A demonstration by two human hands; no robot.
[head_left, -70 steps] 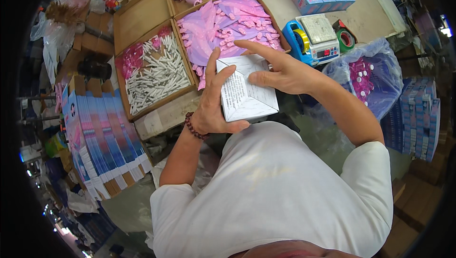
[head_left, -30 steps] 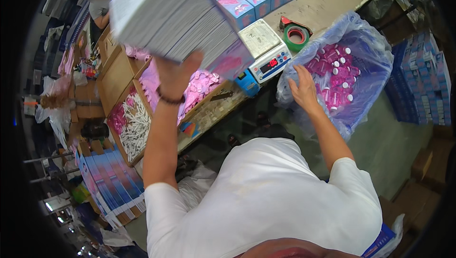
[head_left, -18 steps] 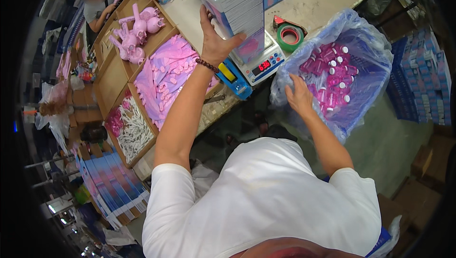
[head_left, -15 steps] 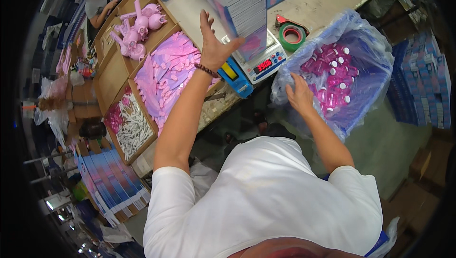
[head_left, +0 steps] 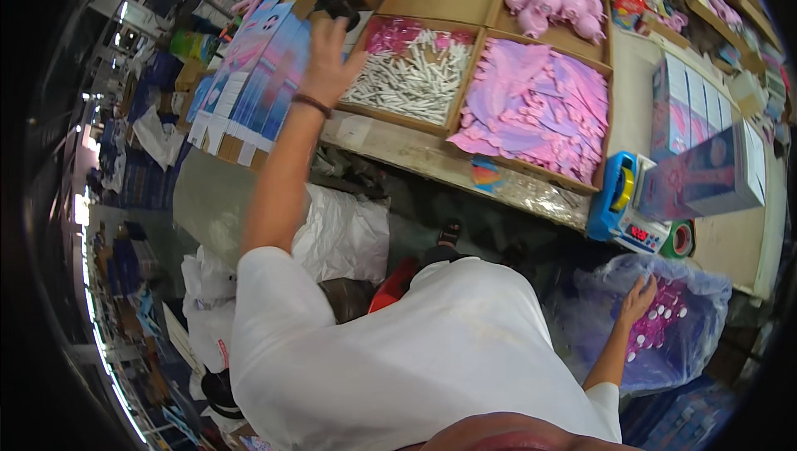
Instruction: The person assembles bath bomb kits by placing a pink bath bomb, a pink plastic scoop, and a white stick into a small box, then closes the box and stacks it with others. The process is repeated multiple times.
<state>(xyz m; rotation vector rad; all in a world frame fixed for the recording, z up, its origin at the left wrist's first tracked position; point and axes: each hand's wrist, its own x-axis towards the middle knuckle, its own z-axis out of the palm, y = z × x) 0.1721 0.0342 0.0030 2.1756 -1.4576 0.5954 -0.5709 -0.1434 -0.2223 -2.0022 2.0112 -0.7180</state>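
Note:
My left hand (head_left: 330,65) is open, fingers spread and blurred, holding nothing. It is between a bundle of upright blue-and-pink boxes (head_left: 257,78) and a cardboard tray of small white stick-shaped parts (head_left: 411,86), which also has pink pieces in a corner. Low on the right, my right hand (head_left: 638,302) is at the near side of a basket lined with clear plastic (head_left: 594,318). Its fingers look apart, beside pink bottles with white caps (head_left: 656,314); I see nothing held. A printed box (head_left: 706,177) stands on the digital scale (head_left: 641,234).
A tray of pink-and-purple flat pieces (head_left: 531,107) adjoins the sticks. Pink wand-like toys (head_left: 552,3) lie behind it. A blue tape dispenser (head_left: 613,194) and a green tape roll (head_left: 681,238) flank the scale; more boxes (head_left: 689,102) stand beyond. White sacks (head_left: 344,227) are under the table edge.
The view has swung left. My left hand has left the box on the scale and moved left to the upright boxes. My right hand stays at the lined basket. The scale's display has changed.

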